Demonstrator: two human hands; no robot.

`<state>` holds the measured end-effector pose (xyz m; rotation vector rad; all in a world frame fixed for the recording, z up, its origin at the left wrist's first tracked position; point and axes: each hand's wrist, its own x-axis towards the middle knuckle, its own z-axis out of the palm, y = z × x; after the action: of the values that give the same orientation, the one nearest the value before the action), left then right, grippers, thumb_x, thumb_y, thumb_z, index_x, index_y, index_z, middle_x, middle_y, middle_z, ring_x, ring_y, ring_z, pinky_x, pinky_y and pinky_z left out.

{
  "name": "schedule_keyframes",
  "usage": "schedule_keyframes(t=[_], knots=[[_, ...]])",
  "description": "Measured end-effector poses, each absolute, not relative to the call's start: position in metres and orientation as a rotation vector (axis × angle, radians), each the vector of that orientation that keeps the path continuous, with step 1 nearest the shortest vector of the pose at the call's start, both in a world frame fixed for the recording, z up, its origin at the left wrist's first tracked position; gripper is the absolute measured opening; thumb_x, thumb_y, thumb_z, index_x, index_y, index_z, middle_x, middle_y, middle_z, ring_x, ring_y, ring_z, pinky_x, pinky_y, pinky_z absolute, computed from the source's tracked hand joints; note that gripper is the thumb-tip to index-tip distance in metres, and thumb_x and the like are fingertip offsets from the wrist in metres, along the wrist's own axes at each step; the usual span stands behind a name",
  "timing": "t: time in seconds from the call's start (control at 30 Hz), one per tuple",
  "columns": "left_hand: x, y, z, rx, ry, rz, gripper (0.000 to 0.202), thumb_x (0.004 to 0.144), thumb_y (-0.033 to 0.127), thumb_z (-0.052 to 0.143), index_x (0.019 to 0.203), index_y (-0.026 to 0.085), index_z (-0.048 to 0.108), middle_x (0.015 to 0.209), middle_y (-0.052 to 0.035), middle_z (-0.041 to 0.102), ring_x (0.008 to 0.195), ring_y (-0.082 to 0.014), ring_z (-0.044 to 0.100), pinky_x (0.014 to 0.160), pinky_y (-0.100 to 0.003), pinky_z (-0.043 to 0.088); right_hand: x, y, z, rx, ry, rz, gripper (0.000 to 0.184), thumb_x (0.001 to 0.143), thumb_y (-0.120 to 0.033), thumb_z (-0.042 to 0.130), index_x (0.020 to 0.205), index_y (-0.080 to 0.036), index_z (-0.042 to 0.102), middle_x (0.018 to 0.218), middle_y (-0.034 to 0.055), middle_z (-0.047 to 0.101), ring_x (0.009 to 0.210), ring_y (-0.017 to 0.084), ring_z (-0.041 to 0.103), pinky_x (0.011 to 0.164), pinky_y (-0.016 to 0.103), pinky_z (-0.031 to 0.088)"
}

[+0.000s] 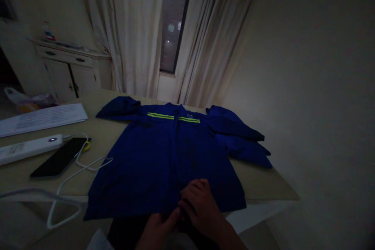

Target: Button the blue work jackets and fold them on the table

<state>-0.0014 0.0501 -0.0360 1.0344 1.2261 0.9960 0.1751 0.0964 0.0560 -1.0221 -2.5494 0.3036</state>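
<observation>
A dark blue work jacket (164, 156) with yellow-green reflective stripes across the chest lies spread flat on the table (263, 181), collar away from me, sleeves folded out to both sides. Both my hands meet at the middle of its bottom hem near the table's front edge. My right hand (199, 203) rests on the cloth with fingers curled and pressed onto the hem. My left hand (159, 228) comes from below, its thumb and fingers pinched at the same spot on the hem. The room is dim.
Left of the jacket lie a black phone (60, 157), a white power bank (29, 147) with a white cable (73, 175), and printed papers (41, 119). A white cabinet (68, 72), curtains and a dark window (174, 19) stand behind the table.
</observation>
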Motion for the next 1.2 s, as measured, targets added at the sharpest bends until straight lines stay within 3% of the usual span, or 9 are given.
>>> schedule_keyframes(t=[0.1,0.27,0.43,0.57,0.7,0.83,1.03,1.2], knots=[[-0.004,0.051,-0.037,1.089,1.225,0.931,0.081,0.069,0.092,0.058,0.088,0.017,0.079,0.082,-0.0080,0.074,0.077,-0.0233,0.064,0.072,-0.029,0.050,0.176,0.098,0.045,-1.076,-2.539,0.243,0.007,0.099,-0.025,0.068,0.095,-0.025,0.062,0.098,-0.0027,0.072,0.105,0.020,0.058,0.100,0.040,0.030],[-0.015,0.050,-0.031,1.108,1.280,0.772,0.083,0.065,0.094,0.058,0.076,0.015,0.079,0.076,-0.0106,0.075,0.071,-0.0229,0.063,0.068,-0.029,0.048,0.172,0.097,0.041,-0.989,-2.565,0.197,0.009,0.098,-0.023,0.069,0.098,-0.024,0.060,0.104,-0.0007,0.072,0.110,0.021,0.058,0.106,0.042,0.028],[-0.015,0.048,-0.042,1.045,1.321,0.823,0.088,0.059,0.101,0.055,0.067,0.016,0.075,0.069,-0.0108,0.073,0.070,-0.0240,0.063,0.071,-0.031,0.050,0.171,0.093,0.043,-0.914,-2.505,0.245,0.012,0.098,-0.024,0.071,0.099,-0.024,0.060,0.120,-0.0007,0.069,0.117,0.020,0.056,0.105,0.039,0.033],[-0.008,0.048,-0.057,0.986,1.327,0.926,0.088,0.061,0.101,0.052,0.071,0.017,0.074,0.068,-0.0094,0.073,0.072,-0.0247,0.066,0.073,-0.031,0.051,0.170,0.083,0.033,-0.911,-2.441,0.221,0.015,0.096,-0.019,0.073,0.100,-0.023,0.060,0.117,0.0003,0.068,0.113,0.020,0.057,0.100,0.037,0.039],[-0.003,0.046,-0.049,0.965,1.380,0.936,0.083,0.061,0.101,0.054,0.054,0.019,0.064,0.059,-0.0089,0.067,0.064,-0.0233,0.063,0.068,-0.030,0.051,0.171,0.073,0.025,-0.910,-2.384,0.174,0.018,0.093,-0.014,0.075,0.099,-0.022,0.060,0.113,0.0020,0.068,0.108,0.021,0.057,0.095,0.036,0.042],[-0.001,0.043,-0.037,0.937,1.376,0.977,0.079,0.064,0.096,0.058,0.052,0.018,0.064,0.056,-0.0075,0.063,0.060,-0.0218,0.059,0.060,-0.030,0.048,0.173,0.068,0.023,-0.899,-2.360,0.169,0.015,0.092,-0.016,0.075,0.098,-0.022,0.062,0.110,0.0032,0.067,0.107,0.022,0.058,0.093,0.038,0.044],[-0.004,0.040,-0.024,0.948,1.359,0.994,0.075,0.069,0.091,0.061,0.053,0.018,0.068,0.060,-0.0093,0.067,0.065,-0.0244,0.064,0.068,-0.032,0.051,0.178,0.066,0.018,-0.926,-2.202,0.225,0.005,0.097,-0.023,0.071,0.096,-0.023,0.066,0.108,0.0048,0.066,0.103,0.022,0.060,0.089,0.038,0.045],[-0.004,0.039,-0.004,0.857,1.367,0.952,0.075,0.065,0.090,0.065,0.056,0.016,0.071,0.061,-0.0108,0.068,0.061,-0.0222,0.063,0.063,-0.030,0.050,0.180,0.068,0.024,-0.929,-2.185,0.271,0.002,0.100,-0.024,0.067,0.099,-0.024,0.068,0.111,0.0054,0.068,0.105,0.022,0.061,0.091,0.039,0.045]])
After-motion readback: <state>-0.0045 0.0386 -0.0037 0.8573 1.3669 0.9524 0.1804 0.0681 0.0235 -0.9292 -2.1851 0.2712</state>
